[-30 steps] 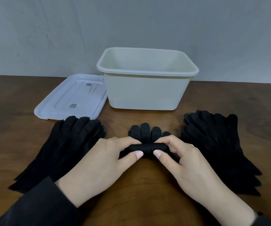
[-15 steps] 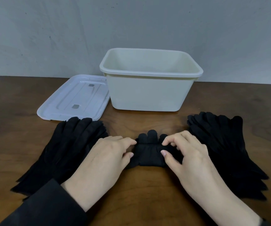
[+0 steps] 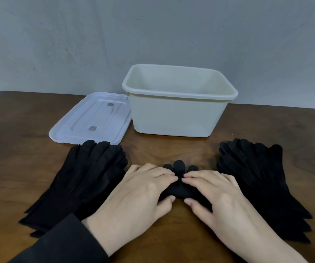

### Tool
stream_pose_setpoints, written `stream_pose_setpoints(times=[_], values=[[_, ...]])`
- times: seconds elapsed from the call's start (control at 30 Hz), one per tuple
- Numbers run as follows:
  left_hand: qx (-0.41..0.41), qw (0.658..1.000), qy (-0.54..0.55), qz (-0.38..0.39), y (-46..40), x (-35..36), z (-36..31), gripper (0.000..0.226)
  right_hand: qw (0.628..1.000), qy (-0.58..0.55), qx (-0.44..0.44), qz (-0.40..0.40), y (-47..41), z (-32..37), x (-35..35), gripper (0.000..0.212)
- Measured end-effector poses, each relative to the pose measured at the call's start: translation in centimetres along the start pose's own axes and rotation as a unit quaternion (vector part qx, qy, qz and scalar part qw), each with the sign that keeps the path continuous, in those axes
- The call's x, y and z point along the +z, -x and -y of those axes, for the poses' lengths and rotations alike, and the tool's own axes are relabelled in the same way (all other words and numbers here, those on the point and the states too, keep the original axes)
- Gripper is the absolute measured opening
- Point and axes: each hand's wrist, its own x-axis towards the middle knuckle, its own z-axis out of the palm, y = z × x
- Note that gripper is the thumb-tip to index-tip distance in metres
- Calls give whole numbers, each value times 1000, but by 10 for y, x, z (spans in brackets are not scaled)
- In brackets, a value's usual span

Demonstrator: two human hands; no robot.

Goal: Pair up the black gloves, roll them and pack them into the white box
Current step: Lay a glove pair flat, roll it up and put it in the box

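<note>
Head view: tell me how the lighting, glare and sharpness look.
Head view: soft, even light; a faint sheen on the wooden table between the glove piles; the white box and lid are sharp; the right hand is slightly motion-blurred; the black gloves lose fold detail in darkness.

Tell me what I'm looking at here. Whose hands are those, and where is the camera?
There is no machine here, just a person. The camera sits on their head and looks down, so you see what they see. The left hand and the right hand press on a pair of black gloves in the middle, thumbs at its near edge, rolling it up. Only its fingertips poke out past the hands. More black gloves lie in a left pile and a right pile on the brown table. Behind them stands an open white box, with nothing showing inside. Its lid lies flat beside it, touching it.
</note>
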Motion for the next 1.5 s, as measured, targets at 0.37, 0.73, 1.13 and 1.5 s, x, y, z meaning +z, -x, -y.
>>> stream_pose_setpoints(times=[0.37, 0.73, 1.13, 1.5], values=[[-107, 986, 91, -88, -4, 1, -1, 25, 993, -55, 53, -93, -12, 8, -1, 20], [22, 999, -26, -26, -1, 4, 1, 51, 996, 56, -61, -27, -9, 7, 18, 67], [-190, 874, 387, -224, -16, 1, -15, 29, 981, 52, -14, -185, -3, -2, -82, 42], [-305, 802, 458, -233, -72, 18, -6, 30, 987, 73, 39, -134, -166, -29, -177, 17]])
